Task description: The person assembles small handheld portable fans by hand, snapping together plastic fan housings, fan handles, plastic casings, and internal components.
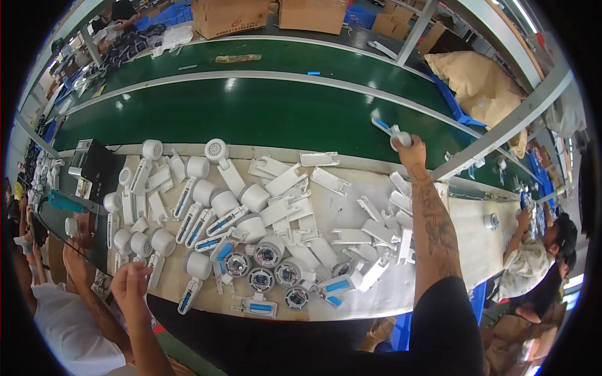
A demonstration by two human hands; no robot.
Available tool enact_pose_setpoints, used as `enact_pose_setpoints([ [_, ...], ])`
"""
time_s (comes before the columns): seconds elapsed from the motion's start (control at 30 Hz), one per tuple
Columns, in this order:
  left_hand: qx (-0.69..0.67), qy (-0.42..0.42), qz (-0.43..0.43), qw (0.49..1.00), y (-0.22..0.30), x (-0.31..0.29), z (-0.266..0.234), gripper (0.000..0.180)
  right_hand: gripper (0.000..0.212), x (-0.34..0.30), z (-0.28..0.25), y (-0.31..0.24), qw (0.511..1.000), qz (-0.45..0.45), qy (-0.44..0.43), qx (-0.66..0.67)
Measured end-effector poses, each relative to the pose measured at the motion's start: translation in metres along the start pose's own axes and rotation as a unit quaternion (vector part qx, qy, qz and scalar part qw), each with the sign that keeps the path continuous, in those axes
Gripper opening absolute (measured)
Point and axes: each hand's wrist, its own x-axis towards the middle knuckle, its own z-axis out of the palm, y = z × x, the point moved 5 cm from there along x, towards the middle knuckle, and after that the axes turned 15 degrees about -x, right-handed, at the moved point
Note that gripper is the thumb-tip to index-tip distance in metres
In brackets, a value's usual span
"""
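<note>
My right hand (411, 152), arm stretched far forward, grips a white handheld fan part (396, 133) by its round head over the green conveyor belt (282, 116). A blue battery shows in its handle, which points away from me. My left hand (130, 289) is raised near the front left table edge, its fingers curled together; anything between them is too small to make out. Beside it lie several white fan bodies (163, 241) with round heads and blue batteries. Nearer the middle, open round heads (268, 253) show circuit boards. White handle shells (332, 182) are scattered right of them.
A grey metal post (501, 135) slants beside my right arm. Cardboard boxes (313, 15) stand beyond the belt. A black device (88, 166) sits at the table's left. Co-workers sit at left, in a white shirt (69, 326), and at right, in a patterned shirt (527, 269).
</note>
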Motion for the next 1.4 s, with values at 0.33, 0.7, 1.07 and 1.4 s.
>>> enact_pose_setpoints([
  [0.33, -0.213, -0.336, -0.093, 0.913, 0.005, -0.001, 0.237, 0.056, 0.062, -0.163, -0.181, -0.173, 0.818, -0.173, -0.300, 0.459],
  [0.7, -0.192, -0.418, -0.160, 0.873, 0.020, -0.077, 0.281, 0.082, 0.058, -0.235, -0.199, -0.217, 0.806, -0.150, -0.318, 0.476],
  [1.07, -0.464, -0.354, -0.424, 0.693, -0.003, -0.081, 0.269, 0.041, 0.047, -0.242, -0.202, -0.223, 0.783, -0.083, -0.325, 0.523],
  [1.4, -0.397, -0.424, -0.271, 0.768, -0.017, -0.077, 0.271, 0.035, 0.044, -0.247, -0.201, -0.231, 0.827, -0.033, -0.270, 0.492],
])
